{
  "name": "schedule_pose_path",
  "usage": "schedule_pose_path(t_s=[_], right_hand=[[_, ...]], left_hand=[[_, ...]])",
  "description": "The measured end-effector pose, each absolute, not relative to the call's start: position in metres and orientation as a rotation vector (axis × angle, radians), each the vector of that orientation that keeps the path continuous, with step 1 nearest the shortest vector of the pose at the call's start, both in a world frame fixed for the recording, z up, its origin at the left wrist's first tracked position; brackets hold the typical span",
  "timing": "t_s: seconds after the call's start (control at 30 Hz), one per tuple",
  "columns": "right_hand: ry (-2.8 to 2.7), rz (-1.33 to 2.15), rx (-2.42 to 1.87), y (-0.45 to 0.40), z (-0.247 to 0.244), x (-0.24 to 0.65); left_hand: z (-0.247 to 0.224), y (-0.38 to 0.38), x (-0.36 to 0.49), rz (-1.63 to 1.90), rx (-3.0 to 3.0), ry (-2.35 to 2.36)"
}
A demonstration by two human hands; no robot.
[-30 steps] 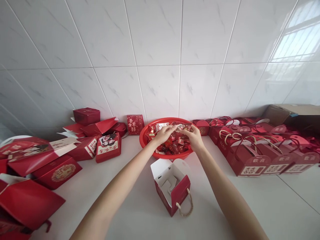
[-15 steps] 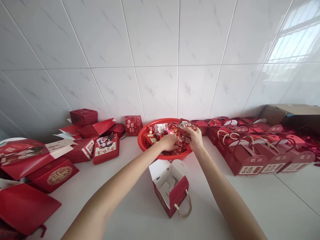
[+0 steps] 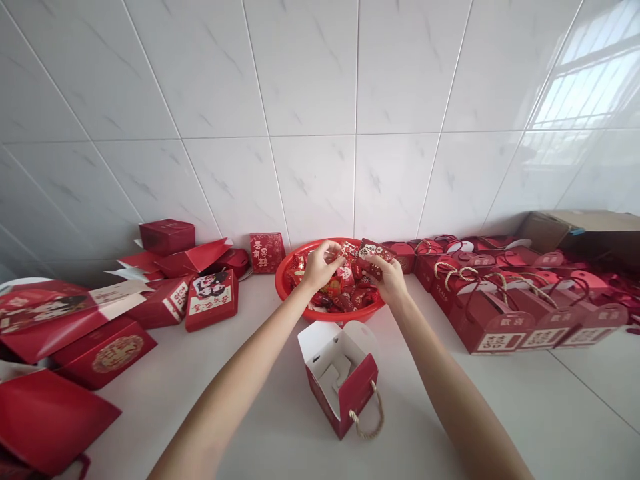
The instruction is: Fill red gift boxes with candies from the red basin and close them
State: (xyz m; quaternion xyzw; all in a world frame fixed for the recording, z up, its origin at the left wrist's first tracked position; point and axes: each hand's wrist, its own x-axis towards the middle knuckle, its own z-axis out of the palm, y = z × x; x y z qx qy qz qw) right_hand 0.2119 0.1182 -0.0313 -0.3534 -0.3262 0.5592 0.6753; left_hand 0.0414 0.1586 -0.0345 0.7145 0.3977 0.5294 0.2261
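An orange-red plastic basket (image 3: 281,288) full of red-wrapped candies (image 3: 350,301) stands against the wall. Over its left half, my left hand (image 3: 320,267) is closed in a pinch on a red wrapped candy (image 3: 349,251), partly hidden by the fingers. At the basket's right side, my right hand (image 3: 390,279) grips red patterned candy packets (image 3: 373,252) with pale lettering, upright between thumb and fingers. In front of the basket, an open red gift box (image 3: 330,383) with white inner walls and a rope handle stands on the table; I see only white card flaps at its bottom.
Several red gift boxes (image 3: 500,327) with handles are lined up on the right, by a cardboard carton (image 3: 555,227). On the left lie several loose red boxes (image 3: 213,310) and partly folded ones (image 3: 50,407). A small red box (image 3: 267,253) leans on the tiled wall.
My left hand has risen out of the candies and shifted slightly left, now pinching a wrapped candy. My right hand stays nearly in place with its packets. The open box has not moved.
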Motion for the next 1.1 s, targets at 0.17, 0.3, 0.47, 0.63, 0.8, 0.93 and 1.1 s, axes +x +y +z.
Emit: schedule_pose_path(t_s=[0.17, 0.3, 0.47, 0.63, 0.8, 0.93, 1.1], right_hand=[[-0.852, 1.306, -0.786, 0.117, -0.031, 0.212], [-0.882, 1.319, -0.760, 0.115, -0.029, 0.210], [-0.753, 1.248, -0.815, 0.116, -0.028, 0.211], [-0.660, 1.221, -0.829, 0.119, -0.030, 0.212], [-0.693, 1.235, -0.826, 0.122, -0.033, 0.212], [-0.688, 1.262, -0.804, 0.121, -0.033, 0.212], [-0.705, 1.349, -0.773, 0.119, -0.032, 0.215]], left_hand=[[-0.035, 0.157, 0.042, 1.428, 1.930, 1.002], [-0.032, 0.151, 0.044, 1.294, 1.920, 0.910], [-0.027, 0.149, 0.042, 1.274, 1.843, 0.923], [-0.030, 0.152, 0.016, 0.840, 2.146, 1.102], [-0.037, 0.150, -0.006, 0.620, 2.236, 1.194], [-0.033, 0.142, 0.002, 0.992, 2.020, 1.227], [-0.019, 0.107, 0.010, 1.208, 1.661, 1.064]])
